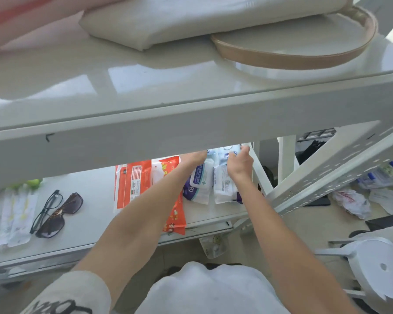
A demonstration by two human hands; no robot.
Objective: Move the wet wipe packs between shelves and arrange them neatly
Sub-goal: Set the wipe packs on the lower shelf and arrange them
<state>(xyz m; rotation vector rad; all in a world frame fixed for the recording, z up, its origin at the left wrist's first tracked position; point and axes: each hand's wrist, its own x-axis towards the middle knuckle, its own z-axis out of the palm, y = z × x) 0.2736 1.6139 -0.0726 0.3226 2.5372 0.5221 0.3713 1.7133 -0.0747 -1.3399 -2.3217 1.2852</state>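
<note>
On the lower shelf (93, 223) lie orange wet wipe packs (134, 184) and, to their right, white and purple packs (199, 184) standing side by side. A light blue and white pack (224, 175) stands at the far right of that row. My right hand (239, 164) grips the top of it. My left hand (194, 158) reaches in beside the white and purple pack, and the upper shelf's front edge (191, 132) hides its fingers.
Two pairs of glasses (55, 214) and long thin packets (14, 220) lie on the lower shelf's left. Folded cloth (191, 17) and a round tray (304, 39) sit on the upper shelf. A perforated brace (340, 173), a white stool (377, 268) and floor clutter (352, 202) are at right.
</note>
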